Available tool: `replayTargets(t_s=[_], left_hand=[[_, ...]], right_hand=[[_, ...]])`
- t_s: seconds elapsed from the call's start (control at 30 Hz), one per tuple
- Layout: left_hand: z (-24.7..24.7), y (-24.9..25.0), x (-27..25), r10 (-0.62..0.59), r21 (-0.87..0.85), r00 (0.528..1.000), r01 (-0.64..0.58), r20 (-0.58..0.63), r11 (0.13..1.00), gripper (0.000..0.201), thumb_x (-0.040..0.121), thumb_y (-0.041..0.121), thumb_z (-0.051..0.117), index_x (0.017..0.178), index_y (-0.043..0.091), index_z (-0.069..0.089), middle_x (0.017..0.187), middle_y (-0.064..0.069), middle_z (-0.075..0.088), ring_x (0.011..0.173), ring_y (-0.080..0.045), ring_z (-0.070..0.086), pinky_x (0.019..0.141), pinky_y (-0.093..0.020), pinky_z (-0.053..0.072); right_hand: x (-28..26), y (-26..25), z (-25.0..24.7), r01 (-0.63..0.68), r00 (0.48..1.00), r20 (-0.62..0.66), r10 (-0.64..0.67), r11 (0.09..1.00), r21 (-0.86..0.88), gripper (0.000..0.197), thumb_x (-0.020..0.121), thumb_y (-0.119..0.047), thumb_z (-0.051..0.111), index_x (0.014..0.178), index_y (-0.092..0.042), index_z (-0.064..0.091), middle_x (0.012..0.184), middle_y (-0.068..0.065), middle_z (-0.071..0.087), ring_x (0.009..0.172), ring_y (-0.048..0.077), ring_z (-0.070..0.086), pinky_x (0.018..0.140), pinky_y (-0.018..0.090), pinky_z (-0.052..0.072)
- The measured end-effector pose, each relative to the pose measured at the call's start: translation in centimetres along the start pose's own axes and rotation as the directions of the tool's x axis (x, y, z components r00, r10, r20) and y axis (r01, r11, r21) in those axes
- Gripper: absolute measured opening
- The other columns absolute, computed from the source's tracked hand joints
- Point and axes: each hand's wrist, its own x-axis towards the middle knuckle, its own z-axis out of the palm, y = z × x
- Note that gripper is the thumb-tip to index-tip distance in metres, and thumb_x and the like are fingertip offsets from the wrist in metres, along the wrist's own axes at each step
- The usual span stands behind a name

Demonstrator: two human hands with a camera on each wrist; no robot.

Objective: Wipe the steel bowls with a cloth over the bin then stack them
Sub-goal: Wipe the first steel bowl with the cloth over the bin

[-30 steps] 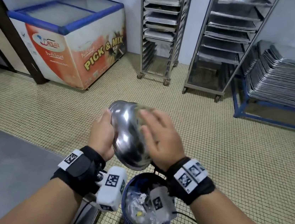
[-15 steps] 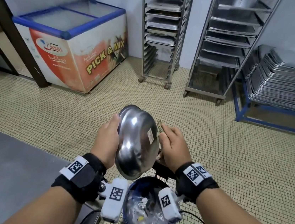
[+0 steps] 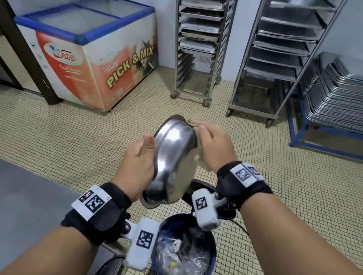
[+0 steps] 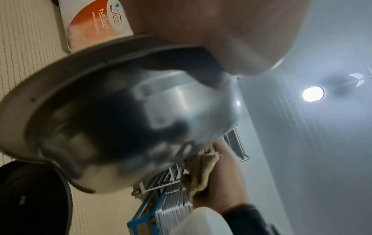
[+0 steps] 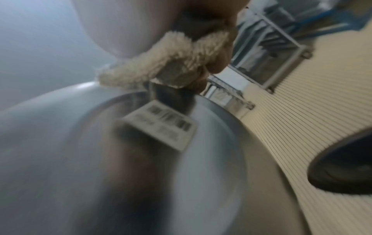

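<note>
1. A kitchen back room with a small-tiled floor (image 3: 61,136): a chest freezer (image 3: 94,58) marked "PICK & MIX" stands far left, two steel tray racks (image 3: 199,36) stand against the far wall, and a stack of steel trays (image 3: 352,101) sits on a blue frame at far right.
2. A grey counter (image 3: 8,196) fills the near left corner.
3. A blue bin (image 3: 212,262) stands on the floor near the centre, with crumpled clear plastic inside it.
4. The steel bowl (image 3: 173,161) is held up on edge directly above the bin, its outside curve turned toward the right.
5. The left hand (image 3: 137,166) grips the bowl's left rim, thumb laid up along the rim's edge; the fingers are hidden behind the bowl.
6. The right hand (image 3: 213,146) is closed around a beige cloth (image 3: 199,148) and presses it against the far upper rim and outer wall of the bowl.
7. In the right wrist view, the fluffy cloth (image 5: 161,68) is bunched in the fingers just above the bowl's base, where a white barcode sticker (image 5: 161,125) is stuck.
</note>
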Motion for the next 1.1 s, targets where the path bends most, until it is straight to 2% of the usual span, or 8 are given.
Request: replayTargets(t_s=[0.17,0.27,0.4,0.53,0.67,0.8,0.9,1.1], left_hand=[[-1.1,0.0,0.5,0.006,-0.139,0.996,-0.018,-0.09,0.99,0.114,0.06,0.101,0.046,0.095,-0.008,0.054,0.075,-0.019,0.055,0.065,-0.034,0.054,0.061,-0.064,0.052],[-1.1,1.1,0.8,-0.076,-0.256,0.973,0.018,-0.216,0.967,0.12,0.049,0.103,0.051,0.112,0.001,0.058,0.103,-0.027,0.067,0.088,-0.045,0.067,0.082,-0.076,0.051],[-0.9,1.7,1.4,0.003,-0.204,0.962,-0.061,-0.272,0.977,0.071,0.077,0.084,0.046,0.083,0.016,0.064,0.07,-0.015,0.052,0.064,-0.03,0.049,0.061,-0.053,0.052],[-0.9,0.8,1.4,0.12,0.085,0.976,-0.106,-0.183,0.991,0.015,0.094,0.037,0.068,0.096,0.023,0.064,0.089,-0.003,0.071,0.078,-0.019,0.072,0.063,-0.03,0.058],[-1.8,-0.4,-0.5,0.118,0.351,0.992,-0.13,0.053,0.927,0.031,0.083,0.029,0.081,0.108,0.028,0.064,0.094,0.006,0.069,0.081,-0.008,0.068,0.065,-0.026,0.059],[-3.3,-2.2,-2.8,0.216,0.55,0.952,-0.302,0.218,0.778,0.033,0.073,0.046,0.078,0.103,0.033,0.073,0.085,0.021,0.068,0.082,0.002,0.063,0.072,-0.013,0.049],[-5.4,-4.7,-4.7,0.301,0.682,0.923,-0.38,0.239,0.625,0.017,0.081,0.041,0.08,0.088,0.037,0.064,0.08,0.029,0.054,0.079,0.005,0.054,0.072,-0.023,0.044],[-10.3,-9.9,-12.3,0.411,0.833,0.902,-0.122,-0.134,0.54,0.014,0.08,0.029,0.076,0.091,0.037,0.072,0.108,0.021,0.059,0.113,-0.015,0.048,0.09,-0.042,0.026]], right_hand=[[-0.5,2.9,0.3,-0.381,0.924,0.08,0.373,0.892,0.244,0.027,0.102,-0.02,0.048,0.109,-0.007,0.071,0.09,0.004,0.065,0.087,0.02,0.058,0.072,0.025,0.05],[-3.2,3.7,2.7,-0.632,0.756,0.284,0.59,0.545,0.551,0.03,0.08,-0.035,0.061,0.094,-0.011,0.072,0.087,0.018,0.064,0.074,0.028,0.058,0.06,0.033,0.046],[-6.4,4.5,5.0,-0.708,0.706,0.47,0.53,0.506,0.493,0.028,0.089,-0.041,0.062,0.091,-0.016,0.072,0.079,0.012,0.067,0.053,0.017,0.055,0.044,0.023,0.039],[-7.4,5.7,4.5,-0.778,0.624,0.547,0.558,0.382,0.498,0.026,0.09,-0.033,0.068,0.093,-0.007,0.062,0.074,0.009,0.058,0.035,0.007,0.047,0.029,0.016,0.031],[-5.9,7.2,1.7,-0.724,0.652,0.467,0.598,0.309,0.617,0.03,0.097,-0.035,0.061,0.09,-0.008,0.074,0.068,0.003,0.068,0.037,0.006,0.054,0.029,0.015,0.034],[-4.1,6.5,1.8,-0.62,0.769,0.304,0.563,0.539,0.57,0.028,0.096,-0.041,0.06,0.088,-0.017,0.072,0.081,0.007,0.07,0.06,0.02,0.064,0.056,0.028,0.05],[-3.4,4.3,3.7,-0.563,0.821,0.32,0.472,0.579,0.59,0.032,0.095,-0.044,0.06,0.089,-0.017,0.076,0.086,0.008,0.075,0.072,0.023,0.069,0.062,0.031,0.052],[-5.8,0.5,10.1,-0.606,0.779,0.517,0.355,0.639,0.474,0.028,0.097,-0.047,0.06,0.093,-0.022,0.071,0.062,-0.006,0.059,0.045,0.006,0.05,0.038,0.02,0.039]])
